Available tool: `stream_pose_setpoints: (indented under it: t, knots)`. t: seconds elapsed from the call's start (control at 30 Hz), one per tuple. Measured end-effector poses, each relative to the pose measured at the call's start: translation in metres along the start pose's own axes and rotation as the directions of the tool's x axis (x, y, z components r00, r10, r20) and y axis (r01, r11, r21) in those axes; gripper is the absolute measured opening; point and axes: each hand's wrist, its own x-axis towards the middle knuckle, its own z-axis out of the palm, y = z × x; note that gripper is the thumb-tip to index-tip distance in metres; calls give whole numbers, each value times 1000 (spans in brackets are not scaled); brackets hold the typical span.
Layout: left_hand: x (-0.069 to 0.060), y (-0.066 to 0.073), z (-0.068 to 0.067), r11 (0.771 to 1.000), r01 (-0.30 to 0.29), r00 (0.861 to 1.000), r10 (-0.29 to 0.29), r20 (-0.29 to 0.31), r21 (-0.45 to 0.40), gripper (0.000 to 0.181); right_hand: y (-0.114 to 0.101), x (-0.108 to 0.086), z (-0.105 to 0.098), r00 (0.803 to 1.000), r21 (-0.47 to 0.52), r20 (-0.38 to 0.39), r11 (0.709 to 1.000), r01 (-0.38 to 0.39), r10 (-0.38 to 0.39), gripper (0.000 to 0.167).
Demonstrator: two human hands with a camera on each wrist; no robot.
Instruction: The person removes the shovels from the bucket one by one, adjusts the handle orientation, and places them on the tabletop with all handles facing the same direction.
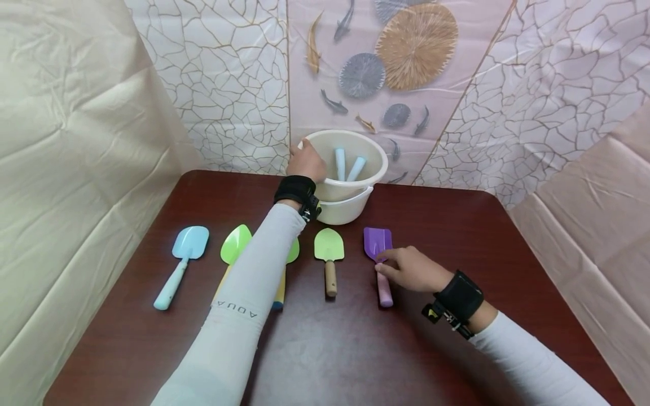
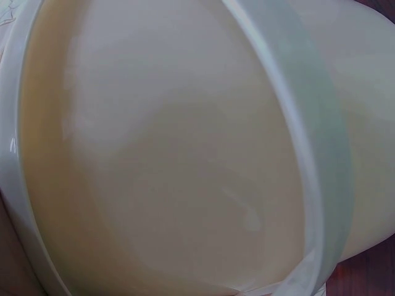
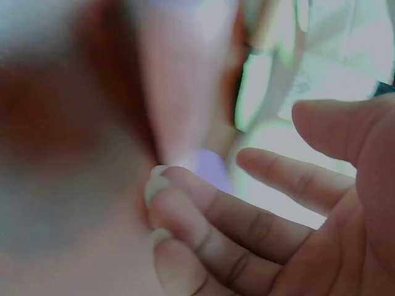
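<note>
Two blue handles (image 1: 340, 163) stashed in white tub (image 1: 345, 208) gripped by left hand (image 1: 307, 162), purple shovel (image 1: 377, 242) under loose right hand (image 1: 418, 269) plus four other shovels (image 1: 329, 245) left out

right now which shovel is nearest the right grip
The purple shovel with the pink handle, rightmost in the row: the right grip is at its neck, while the others lie farther left.

Head view: downward; left wrist: same basin (image 1: 374, 159), close.
</note>
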Motion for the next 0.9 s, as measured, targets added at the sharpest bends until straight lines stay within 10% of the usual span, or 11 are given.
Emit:
stream_pose_setpoints:
  t: [0.43,0.9]
  knots:
    - [3,-1,2,1000,0,1000,1,5,-10,74,-41,19,-108,995,-173,-29,981,88,-94,31]
    - [0,0,1,1000,-2,1000,2,-8,3,77,-64,90,-177,976,-313,56,925,216,-209,30]
